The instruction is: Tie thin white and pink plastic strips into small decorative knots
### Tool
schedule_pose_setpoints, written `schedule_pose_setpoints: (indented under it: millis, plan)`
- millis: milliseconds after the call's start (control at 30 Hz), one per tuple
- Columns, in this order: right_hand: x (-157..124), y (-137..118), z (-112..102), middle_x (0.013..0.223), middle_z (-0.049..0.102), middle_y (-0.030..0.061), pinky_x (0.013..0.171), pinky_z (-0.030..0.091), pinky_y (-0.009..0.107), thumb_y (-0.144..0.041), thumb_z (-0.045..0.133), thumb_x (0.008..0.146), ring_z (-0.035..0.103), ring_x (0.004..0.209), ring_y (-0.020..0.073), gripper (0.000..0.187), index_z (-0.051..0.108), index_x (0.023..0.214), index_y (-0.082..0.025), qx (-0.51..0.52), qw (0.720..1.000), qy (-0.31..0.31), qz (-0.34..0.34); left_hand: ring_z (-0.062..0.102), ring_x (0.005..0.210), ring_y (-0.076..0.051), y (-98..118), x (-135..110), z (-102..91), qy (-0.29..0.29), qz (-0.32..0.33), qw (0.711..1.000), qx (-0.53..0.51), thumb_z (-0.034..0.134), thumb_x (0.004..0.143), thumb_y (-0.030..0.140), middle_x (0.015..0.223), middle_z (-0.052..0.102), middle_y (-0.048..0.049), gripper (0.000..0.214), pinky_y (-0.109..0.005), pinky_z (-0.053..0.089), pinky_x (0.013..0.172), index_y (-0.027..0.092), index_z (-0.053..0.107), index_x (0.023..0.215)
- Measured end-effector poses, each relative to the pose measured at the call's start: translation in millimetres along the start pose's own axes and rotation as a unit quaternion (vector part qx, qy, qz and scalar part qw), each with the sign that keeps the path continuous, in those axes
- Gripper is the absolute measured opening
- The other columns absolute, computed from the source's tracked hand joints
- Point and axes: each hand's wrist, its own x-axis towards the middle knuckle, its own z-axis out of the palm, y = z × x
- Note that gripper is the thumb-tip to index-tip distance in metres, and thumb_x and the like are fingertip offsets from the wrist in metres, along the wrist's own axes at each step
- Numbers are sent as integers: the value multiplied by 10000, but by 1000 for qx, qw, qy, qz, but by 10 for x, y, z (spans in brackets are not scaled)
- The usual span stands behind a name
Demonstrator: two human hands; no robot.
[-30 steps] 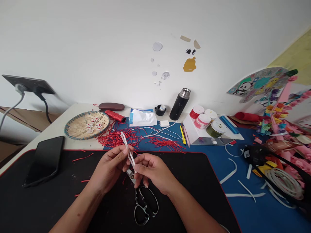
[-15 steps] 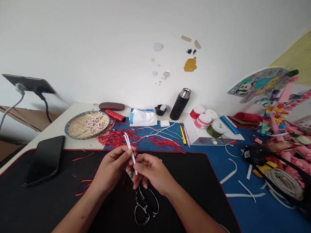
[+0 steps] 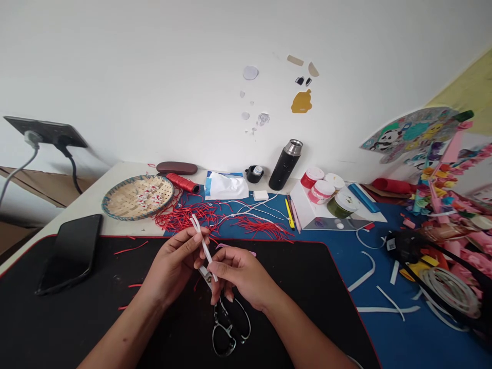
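My left hand [image 3: 175, 264] and my right hand [image 3: 240, 277] meet above a black desk mat [image 3: 84, 323] with a thin red border. Between them, a narrow white strip [image 3: 203, 247], folded at its upper end, stands tilted. The left fingers and thumb grip it, and the right fingertips pinch its lower part. Just below my hands, a pair of black-handled scissors [image 3: 226, 328] lies on the mat, its blades partly hidden under my fingers. A pink strip [image 3: 235, 248] shows just beyond my right hand.
Tangled red strands [image 3: 188, 218] lie beyond the mat, beside a woven bamboo tray [image 3: 115, 205] and a red thread spool [image 3: 182, 183]. A black phone [image 3: 69, 253] lies on the mat at left. White strips [image 3: 361, 271] lie on a blue mat at right.
Both hands have shifted slightly, and the white strip now leans with its folded end further left. The right hand has moved a little higher on the strip. The scissors stay put.
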Motion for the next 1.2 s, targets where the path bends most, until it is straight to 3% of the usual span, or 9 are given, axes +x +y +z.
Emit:
schedule_pose_setpoints:
  millis: [233,433,700,1000,1200]
  plan:
    - [4,12,-4,675,710,-9,373,356,158,-564,815,854,714,513,132,441,620,919,-174,-2,1000,1,-1,523,515,-75,4,10,-9,7,6,1000,0,1061,548,354,671,703,-17,412,-157,420,431,144,872,849]
    - [-2,-5,-2,756,738,18,378,348,161,-576,807,866,733,531,138,457,663,976,-156,18,1000,3,-2,535,512,-77,-17,12,-19,-13,-3,1000,4,1047,598,353,641,691,-16,373,-159,437,449,137,866,843]
    - [-2,-5,-11,678,706,-1,383,354,175,-560,830,852,707,506,138,444,673,941,-154,51,999,7,2,567,539,-91,-33,-2,-30,-35,-6,999,-9,1035,626,330,666,702,-23,337,-168,453,466,146,867,853]
    - [-11,-18,-2,634,666,-23,395,339,185,-564,850,823,682,500,136,458,662,918,-158,48,999,5,13,551,523,-69,9,-4,-24,-5,-11,999,-37,1070,531,300,734,753,-42,406,-148,442,436,142,867,844]
    - [-19,-20,5,637,663,-22,403,334,189,-568,845,828,675,497,134,455,664,914,-159,49,999,9,14,514,510,-60,26,-17,-7,-12,-4,999,-40,1060,559,280,699,720,-24,354,-144,429,433,138,851,809]
